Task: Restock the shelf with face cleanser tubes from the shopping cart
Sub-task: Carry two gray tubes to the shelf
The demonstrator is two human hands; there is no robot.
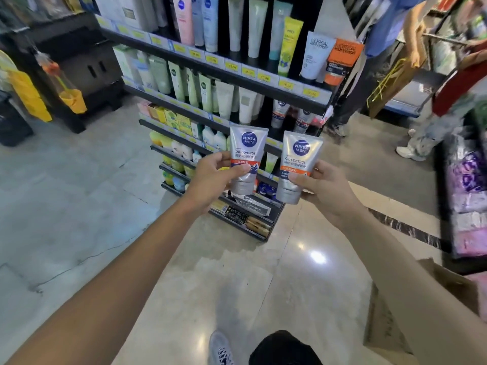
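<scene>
Both hands are up in front of the shelf unit (274, 97), each wrapped around its own tube. My left hand (210, 180) grips the left Nivea Men tube (247, 156) low on its body, thumb across the front, cap pointing down. My right hand (326, 188) holds the right Nivea Men tube (300, 167) the same way, cap down, tilted a little. I see the two tubes side by side, near each other but not touching, both held out before the middle tiers of the shelf unit. On the tier behind them I can make out more silver tubes (279, 111) of what looks like the same kind. A cardboard box (395, 320) sits on the floor right of the shelf unit, close to my right forearm. Other people's legs (413, 143) stand beyond the shelf unit's right end.
</scene>
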